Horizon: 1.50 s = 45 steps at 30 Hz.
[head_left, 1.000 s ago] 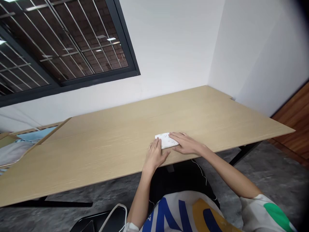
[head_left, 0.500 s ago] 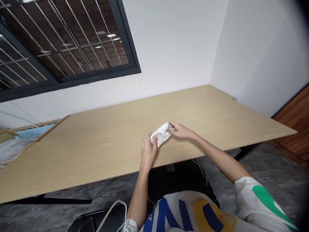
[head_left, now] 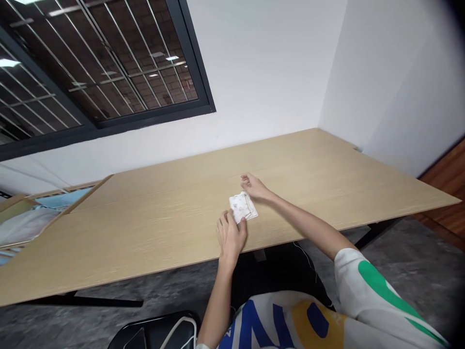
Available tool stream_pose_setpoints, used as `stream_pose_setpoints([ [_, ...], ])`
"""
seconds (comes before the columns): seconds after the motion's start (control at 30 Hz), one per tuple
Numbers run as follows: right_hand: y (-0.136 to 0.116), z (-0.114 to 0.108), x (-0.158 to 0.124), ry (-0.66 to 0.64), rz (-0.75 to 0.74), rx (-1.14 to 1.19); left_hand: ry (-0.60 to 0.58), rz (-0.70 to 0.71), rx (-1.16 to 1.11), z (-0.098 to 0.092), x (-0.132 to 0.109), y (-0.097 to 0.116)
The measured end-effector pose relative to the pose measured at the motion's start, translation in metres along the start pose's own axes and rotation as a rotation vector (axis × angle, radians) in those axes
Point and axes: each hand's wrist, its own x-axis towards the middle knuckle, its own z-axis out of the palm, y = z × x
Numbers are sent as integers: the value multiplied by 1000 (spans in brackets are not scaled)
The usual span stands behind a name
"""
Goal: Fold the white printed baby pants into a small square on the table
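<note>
A small white cloth (head_left: 242, 206) with faint printed marks lies on the table, folded into a roughly square packet with uneven layers at its right edge. My left hand (head_left: 230, 235) holds its near left side, fingertips along the left edge and thumb on the near edge. Just beyond the packet, my right hand (head_left: 254, 186) hovers near its far right corner, apart from it. The right fingers are loosely bent with gaps between them, and nothing shows in them.
The pale wooden table (head_left: 174, 208) reaches back to the white wall beneath a barred window (head_left: 119, 63). At far left is a wooden-edged box (head_left: 90, 194) with blue and white fabric inside. A black chair (head_left: 156, 332) with a white cable stands below the near edge.
The cloth has gone from a bunched, tilted shape between both hands to a flat packet on the table. My right hand has let go and moved away; my left stays at the cloth.
</note>
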Motion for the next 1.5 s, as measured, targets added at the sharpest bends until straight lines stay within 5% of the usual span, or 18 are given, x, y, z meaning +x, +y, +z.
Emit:
stream_pose_setpoints([
  [0.2,-19,14,-51,-408,-459,-166,37,195,46,23,-25,19],
  [0.43,-6,25,-60,-673,-399,-286,4,223,158,31,-32,22],
  [0.83,42,1,-25,-490,-244,-348,-48,184,26,25,-30,18],
  [1.13,45,-5,-13,-87,-73,-81,-56,-200,2,-7,15,-15],
  [1.5,31,-1,-24,-157,-110,-178,-162,-113,-97,2,29,0],
])
